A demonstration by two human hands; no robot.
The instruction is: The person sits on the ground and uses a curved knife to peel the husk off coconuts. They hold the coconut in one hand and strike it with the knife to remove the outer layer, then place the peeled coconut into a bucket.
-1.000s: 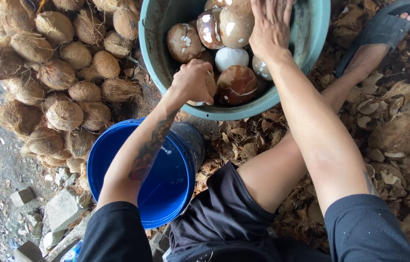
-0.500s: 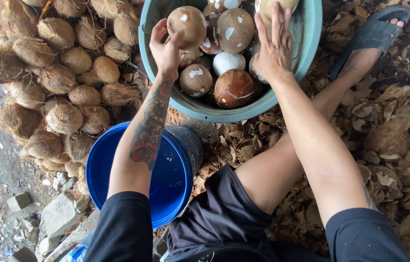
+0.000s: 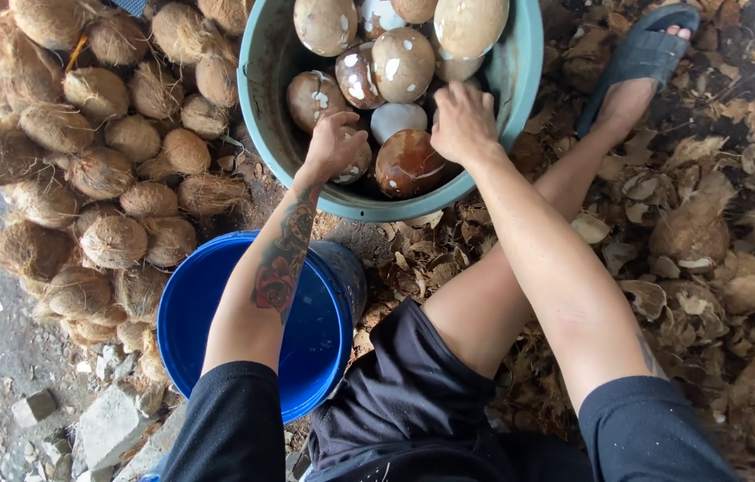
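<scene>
A teal tub (image 3: 263, 116) holds several peeled brown coconuts with white patches. My left hand (image 3: 331, 143) reaches over the tub's near side, its fingers curled around a peeled coconut (image 3: 358, 164) by the wall. Inside the tub, my right hand (image 3: 463, 120) lies palm down with fingers spread, touching a pale coconut (image 3: 454, 68) and just above a dark shiny coconut (image 3: 406, 162). A white coconut (image 3: 397, 119) sits between my two hands.
A heap of husked, fibrous coconuts (image 3: 96, 161) lies to the left. A blue bucket (image 3: 194, 303) stands under my left forearm. Husk scraps (image 3: 708, 232) cover the ground on the right. My foot in a dark sandal (image 3: 641, 58) rests beside the tub.
My left hand has come down from the tub's far side to a coconut at the near wall. My right hand has slid slightly nearer inside the tub.
</scene>
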